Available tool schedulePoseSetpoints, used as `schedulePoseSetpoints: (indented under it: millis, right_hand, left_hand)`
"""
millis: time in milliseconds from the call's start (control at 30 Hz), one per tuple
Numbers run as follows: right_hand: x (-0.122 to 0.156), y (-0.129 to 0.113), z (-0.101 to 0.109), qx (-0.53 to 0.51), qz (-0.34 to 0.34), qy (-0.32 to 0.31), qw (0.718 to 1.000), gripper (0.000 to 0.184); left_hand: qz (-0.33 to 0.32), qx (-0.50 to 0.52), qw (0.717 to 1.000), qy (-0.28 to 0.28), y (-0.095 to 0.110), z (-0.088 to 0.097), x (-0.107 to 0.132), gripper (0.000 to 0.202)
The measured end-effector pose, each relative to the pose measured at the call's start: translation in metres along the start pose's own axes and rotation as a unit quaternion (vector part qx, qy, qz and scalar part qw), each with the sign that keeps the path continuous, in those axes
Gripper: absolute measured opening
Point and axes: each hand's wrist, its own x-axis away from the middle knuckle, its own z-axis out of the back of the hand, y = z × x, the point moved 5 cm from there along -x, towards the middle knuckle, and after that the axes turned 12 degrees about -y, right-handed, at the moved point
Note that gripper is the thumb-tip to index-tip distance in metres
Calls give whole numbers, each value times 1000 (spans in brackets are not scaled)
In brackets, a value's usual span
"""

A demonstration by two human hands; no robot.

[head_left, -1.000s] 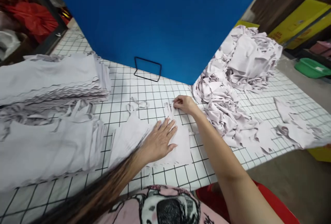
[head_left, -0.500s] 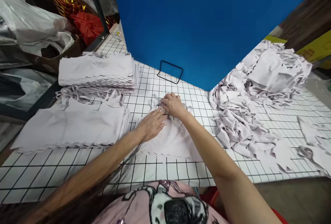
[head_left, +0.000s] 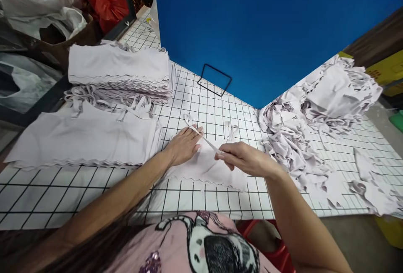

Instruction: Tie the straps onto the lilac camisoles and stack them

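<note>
Pale strapped garment (head_left: 204,170) lying flat on the gridded tablecloth (head_left: 189,201), partly beneath the fingers of the left hand and extending below and to the right of them. The left hand (head_left: 184,147) is palm down, its fingers extended and slightly spread over the upper left part of the garment; it grips nothing visible. The right hand (head_left: 244,157) is curled over the garment's right half, its thumb and fingers closed on one end of a narrow strap (head_left: 208,142). The strap runs in a nearly straight line from these fingertips, across the left fingertips, to a small loop just beyond them. A second strap loop (head_left: 231,131) lies loose beyond the right fingers, untouched.

Change: half a second earlier both hands meet at the garment's top edge; now the right hand is lower and farther right, and the strap is drawn out between the two. The likely meaning is that one strap is singled out and pulled straight while the left palm steadies the cloth.

Surroundings: two stacks of similar pieces, a near stack (head_left: 85,138) and a far stack (head_left: 119,65), to the left of the left fingers; a crumpled heap (head_left: 333,90) to the right of and beyond the right fingers.
</note>
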Motion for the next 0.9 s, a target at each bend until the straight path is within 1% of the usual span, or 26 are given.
schedulePoseSetpoints:
  millis: [67,133,167,200,233,267,333,367,400,500,600,667,767,900]
  right_hand:
    - [-3,-1,-21,3,3,9,1000,42]
    - [-12,-6,-39,37,37,6,999,40]
    - [-17,-9,-45,48,62,3,997,39]
    - [-21,-12,-46,46,80,9,996,40]
    - [-25,-12,-42,30,83,31,996,42]
    - [-30,-10,-33,5,67,69,995,45]
    - [-41,-3,-12,-44,8,159,986,49]
    - [-49,0,-2,-59,-17,193,979,48]
    - [-59,2,6,-66,-35,211,975,44]
    - [-93,5,15,-64,-81,205,973,29]
    - [-115,7,14,-69,-113,200,971,19]
    - [-119,8,12,-81,-115,197,970,16]
    - [-114,11,10,-89,-125,194,969,16]
    - [-108,17,3,-106,-117,214,964,19]
  left_hand:
    - [-2,2,1000,-5,0,-1,0,51]
    - [-3,8,1000,-5,-1,-1,1,51]
    - [-3,12,1000,-2,-1,-1,1,50]
    - [-4,15,1000,1,0,0,1,50]
    - [-5,17,1000,5,0,0,1,50]
    - [-4,19,1000,9,0,0,1,49]
    - [-2,14,1000,18,1,2,1,48]
    - [-3,1,1000,19,1,2,0,45]
    - [-8,-18,1000,16,2,2,0,41]
    - [-28,-71,997,-7,4,-2,-2,28]
    - [-27,-82,996,-11,3,-3,-2,25]
    - [-30,-84,996,-8,3,-3,-2,26]
    - [-31,-82,996,-5,3,-2,-4,30]
    - [-19,-62,998,-12,1,-4,-6,30]
